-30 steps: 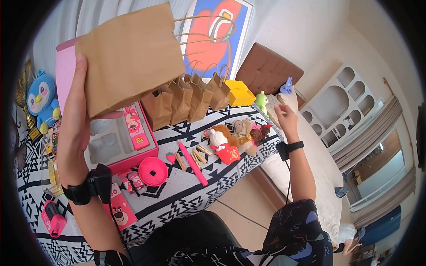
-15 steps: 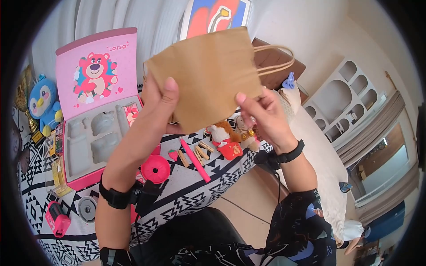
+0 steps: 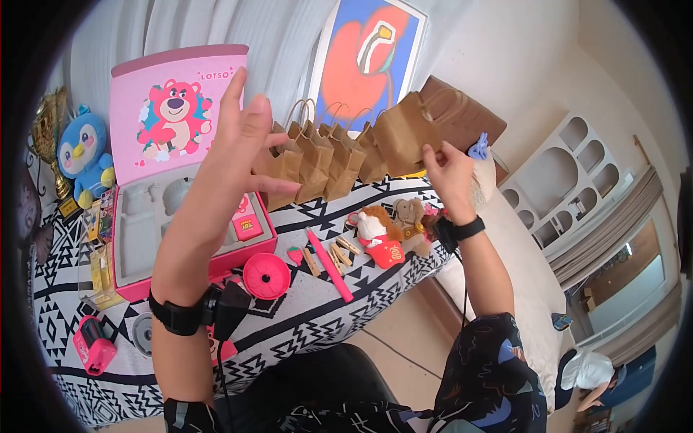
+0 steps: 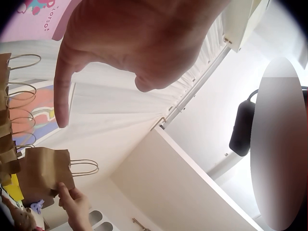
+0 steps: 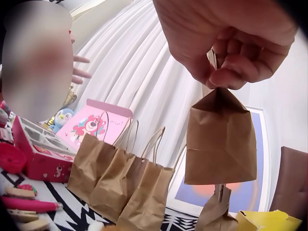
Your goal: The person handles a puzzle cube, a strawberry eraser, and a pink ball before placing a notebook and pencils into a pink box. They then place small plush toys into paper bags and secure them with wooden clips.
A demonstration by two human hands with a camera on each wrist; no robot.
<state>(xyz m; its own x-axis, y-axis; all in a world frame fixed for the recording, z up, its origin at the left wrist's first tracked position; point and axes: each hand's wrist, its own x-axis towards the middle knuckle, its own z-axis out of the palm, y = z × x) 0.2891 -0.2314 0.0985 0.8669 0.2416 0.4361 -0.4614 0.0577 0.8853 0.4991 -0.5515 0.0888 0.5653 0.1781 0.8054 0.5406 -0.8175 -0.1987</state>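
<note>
In the head view my right hand point(image 3: 452, 179) pinches the edge of a brown paper bag point(image 3: 406, 137), held up at the right end of a row of similar standing bags point(image 3: 312, 162). The right wrist view shows the same bag point(image 5: 221, 139) hanging below the thumb and fingers of my right hand point(image 5: 231, 43). My left hand point(image 3: 242, 144) is raised in front of the pink box lid point(image 3: 173, 108), fingers spread and holding nothing. Seen from the left wrist, the held bag point(image 4: 48, 168) is well apart from my left hand point(image 4: 130, 43).
An open pink box point(image 3: 198, 270) stands left on the patterned cloth. Nearby lie a pink round part point(image 3: 266, 276), a pink stick point(image 3: 330, 265), wooden clothespins point(image 3: 339, 254) and plush toys point(image 3: 379, 234). A blue plush point(image 3: 83, 153) sits at far left, a bed point(image 3: 516, 274) at right.
The bag was in my left hand, then between both hands. My left hand has let go and moved left; my right hand now holds the bag farther right, near the row.
</note>
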